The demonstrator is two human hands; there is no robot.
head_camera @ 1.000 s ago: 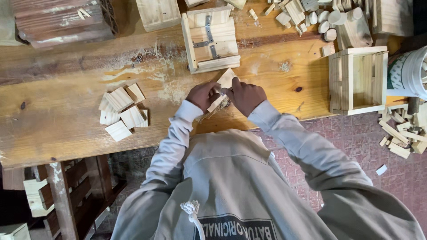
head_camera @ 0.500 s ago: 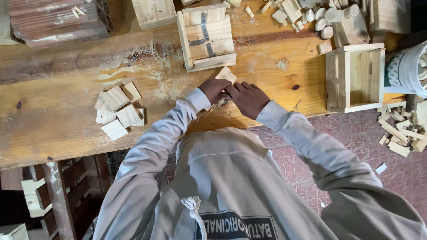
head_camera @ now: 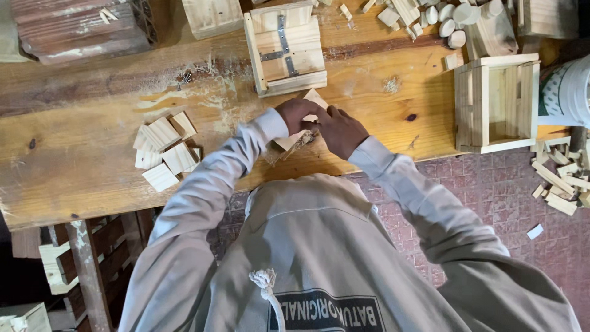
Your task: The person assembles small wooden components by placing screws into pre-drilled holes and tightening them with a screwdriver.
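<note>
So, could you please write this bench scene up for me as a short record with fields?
Setting: wooden workbench seen from above
Left hand: gripping a small wood piece
Right hand: on the same piece, touching the left hand
Left of the hands: pile of flat wood tiles
Beyond the hands: slatted panel with metal strips
Right: open wooden box, white bucket
Floor: wood offcuts on red brick

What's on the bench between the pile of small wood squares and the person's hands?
Head view: bare benchtop with pale smears and sawdust, crossed by the grey left sleeve. Nothing else lies between the wood squares and the left hand.
</note>
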